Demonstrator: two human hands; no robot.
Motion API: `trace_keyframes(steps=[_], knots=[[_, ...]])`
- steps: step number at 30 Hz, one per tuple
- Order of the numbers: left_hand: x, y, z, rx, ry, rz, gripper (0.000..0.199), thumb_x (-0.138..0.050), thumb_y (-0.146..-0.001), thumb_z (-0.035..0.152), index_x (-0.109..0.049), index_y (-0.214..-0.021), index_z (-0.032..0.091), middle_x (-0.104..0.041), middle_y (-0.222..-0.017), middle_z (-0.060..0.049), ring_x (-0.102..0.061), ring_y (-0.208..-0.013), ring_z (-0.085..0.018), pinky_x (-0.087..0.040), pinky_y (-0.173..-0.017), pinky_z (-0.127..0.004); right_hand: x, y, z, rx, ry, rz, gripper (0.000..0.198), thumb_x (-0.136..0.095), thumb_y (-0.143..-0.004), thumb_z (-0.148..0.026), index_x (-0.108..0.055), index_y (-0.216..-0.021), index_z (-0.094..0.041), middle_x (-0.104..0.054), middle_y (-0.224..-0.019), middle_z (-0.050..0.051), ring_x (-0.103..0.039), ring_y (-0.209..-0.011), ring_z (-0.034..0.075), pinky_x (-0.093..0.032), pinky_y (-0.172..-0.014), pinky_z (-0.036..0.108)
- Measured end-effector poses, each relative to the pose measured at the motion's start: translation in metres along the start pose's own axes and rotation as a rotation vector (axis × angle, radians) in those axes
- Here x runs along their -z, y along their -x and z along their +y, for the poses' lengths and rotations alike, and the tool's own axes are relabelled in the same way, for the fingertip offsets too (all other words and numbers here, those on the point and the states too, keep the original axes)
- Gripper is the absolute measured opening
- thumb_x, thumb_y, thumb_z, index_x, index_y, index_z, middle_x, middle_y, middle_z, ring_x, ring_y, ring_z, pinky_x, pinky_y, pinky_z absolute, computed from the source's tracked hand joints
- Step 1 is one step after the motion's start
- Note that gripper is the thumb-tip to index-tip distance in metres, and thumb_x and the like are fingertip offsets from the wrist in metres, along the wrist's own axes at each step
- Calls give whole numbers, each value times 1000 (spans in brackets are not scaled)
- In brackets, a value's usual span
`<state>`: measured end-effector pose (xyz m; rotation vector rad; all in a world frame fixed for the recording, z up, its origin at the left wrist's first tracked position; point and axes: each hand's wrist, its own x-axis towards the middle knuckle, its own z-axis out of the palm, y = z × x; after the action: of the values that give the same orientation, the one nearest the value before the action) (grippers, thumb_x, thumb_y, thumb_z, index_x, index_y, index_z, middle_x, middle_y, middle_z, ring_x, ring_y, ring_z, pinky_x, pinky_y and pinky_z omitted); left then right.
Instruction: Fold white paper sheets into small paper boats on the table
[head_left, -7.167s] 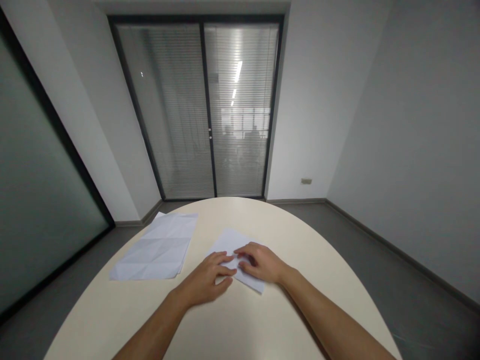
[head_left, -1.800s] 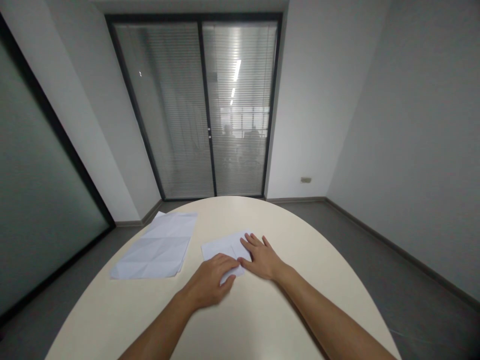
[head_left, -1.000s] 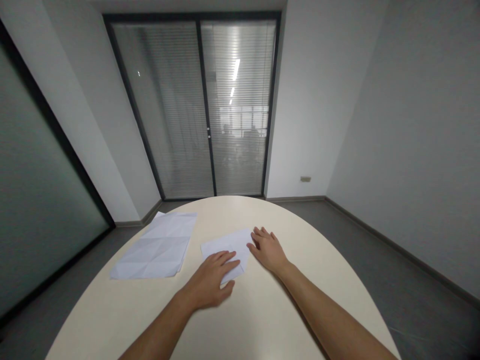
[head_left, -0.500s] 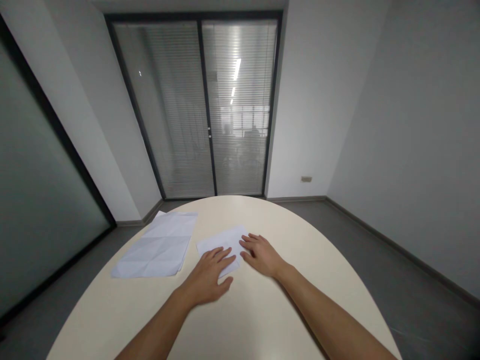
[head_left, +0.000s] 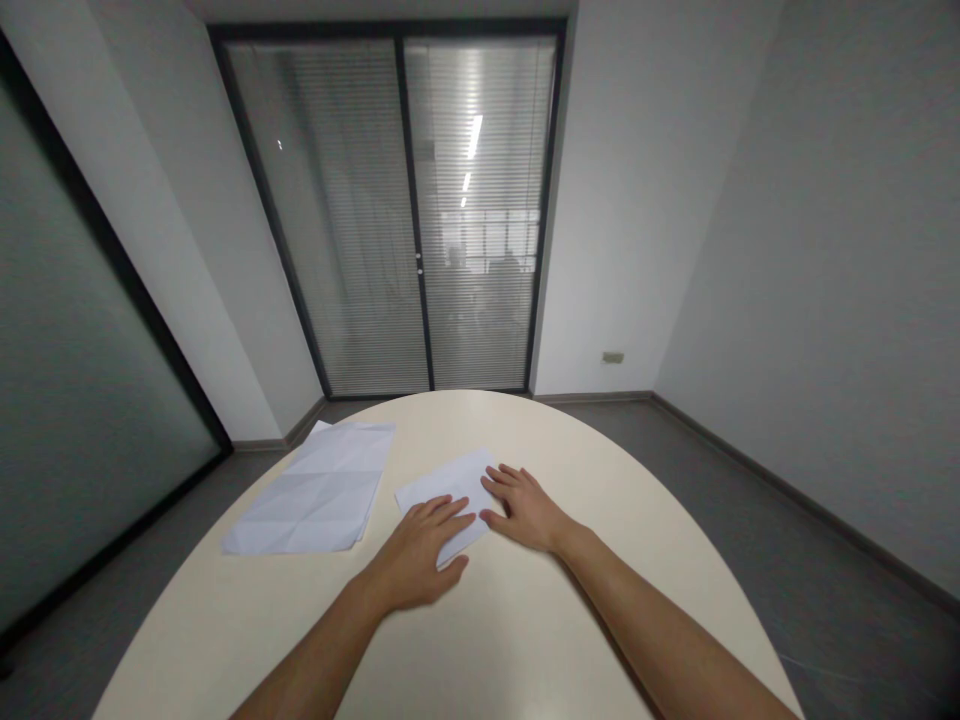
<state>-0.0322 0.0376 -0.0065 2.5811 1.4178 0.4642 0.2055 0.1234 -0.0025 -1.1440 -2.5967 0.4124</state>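
Observation:
A small white sheet of paper (head_left: 457, 480), apparently folded, lies on the pale round table (head_left: 525, 630) in front of me. My left hand (head_left: 421, 553) rests palm down over its near left part, fingers spread and thumb out to the side. On the paper's right edge lie the fingertips of my right hand (head_left: 525, 508), which is also flat and open. Neither hand grips the paper; both press on it from above. The part of the paper under my left palm is hidden.
Several larger creased white sheets (head_left: 315, 490) lie stacked at the table's left side. Beyond the table stand a glass partition with blinds (head_left: 375, 220), white walls and a wall socket (head_left: 613, 357). A frosted glass panel (head_left: 82, 370) is at the left.
The small paper has shifted slightly toward me and to the right, and more of its near corner shows. Both hands have moved very slightly right, still flat.

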Motion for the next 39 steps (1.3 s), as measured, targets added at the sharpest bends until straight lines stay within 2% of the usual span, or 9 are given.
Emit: trace_keyframes(steps=[7, 13, 16, 20, 26, 35, 39], knots=[[4, 0, 1, 0, -5, -25, 59, -58, -89, 35, -47, -146, 30, -39, -158, -2, -34, -145, -30, -31, -117, -53, 1, 2, 1, 35, -41, -35, 74, -56, -87, -62, -46, -149, -23, -37, -158, 12, -28, -147, 35, -15, -119, 59], [8, 0, 3, -22, 9, -44, 59, -60, -87, 34, -49, -145, 30, -42, -157, -2, -36, -143, -31, -32, -117, -52, -2, 0, 0, -9, -49, 8, 58, -49, -95, -52, -50, -146, -24, -42, -156, 10, -30, -146, 33, -17, -118, 59], [10, 1, 5, -41, 19, -45, 55, -58, -90, 37, -50, -144, 30, -43, -156, -2, -37, -142, -30, -31, -117, -52, -4, 0, 1, -12, -46, 18, 57, -50, -94, -50, -51, -145, -25, -43, -155, 9, -30, -146, 34, -18, -118, 60], [9, 1, 3, -43, 54, -22, 48, -44, -99, 45, -50, -144, 29, -46, -154, -3, -39, -141, -28, -33, -116, -51, -3, 0, 2, 6, -53, 14, 56, -54, -92, -50, -54, -143, -26, -43, -155, 8, -32, -145, 35, -19, -118, 60], [3, -1, -4, 76, 105, 51, 52, -18, -105, 37, -56, -139, 27, -52, -149, -3, -42, -138, -23, -34, -116, -50, 3, 1, -1, 32, -69, 8, 55, -57, -90, -53, -58, -139, -29, -46, -153, 9, -35, -144, 35, -19, -117, 62], [1, -4, -7, 105, 68, 104, 47, -24, -105, 32, -60, -134, 27, -56, -143, -5, -48, -131, -23, -37, -113, -49, 6, 1, 2, 135, -84, -7, 52, -64, -86, -53, -64, -132, -30, -53, -147, 11, -41, -141, 34, -25, -116, 59], [4, -3, -9, 92, 120, 60, 47, -23, -105, 37, -59, -135, 31, -51, -147, -4, -45, -132, -23, -36, -113, -49, 5, 1, 0, 181, -111, 8, 47, -69, -83, -50, -69, -126, -29, -58, -141, 10, -48, -135, 31, -28, -116, 53]])
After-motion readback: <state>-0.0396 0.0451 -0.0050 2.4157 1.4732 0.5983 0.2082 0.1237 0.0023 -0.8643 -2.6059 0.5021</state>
